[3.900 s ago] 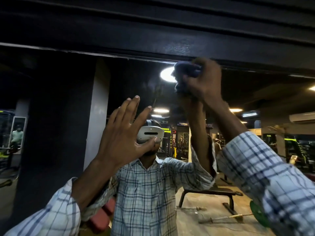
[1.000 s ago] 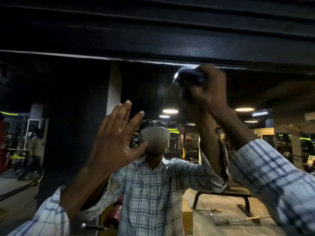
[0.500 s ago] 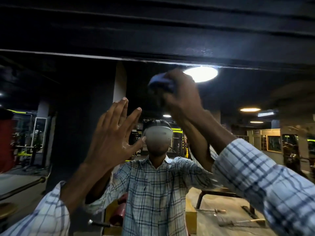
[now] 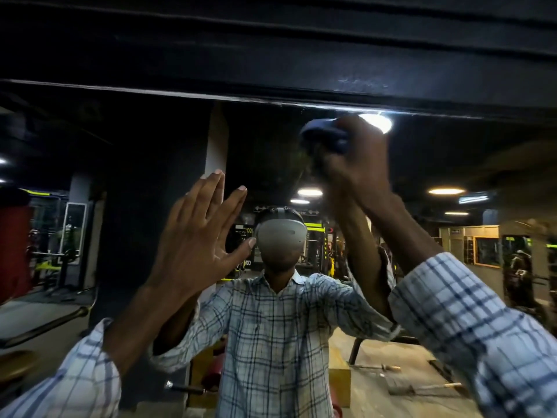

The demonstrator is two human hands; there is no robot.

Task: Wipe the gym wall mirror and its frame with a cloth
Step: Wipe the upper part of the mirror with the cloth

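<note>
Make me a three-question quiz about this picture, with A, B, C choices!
1. Where is the cloth? A near the top edge of the mirror, B on the floor, C over a shoulder.
2. What colour is the cloth? A yellow, B dark blue, C white.
3. How is the left hand? A a fist, B holding a bottle, C open, fingers straight.
Answers: 1 A, the right hand holds it just below the frame. 2 B, its bunched edge shows dark blue. 3 C, its fingers are spread and straight.
</note>
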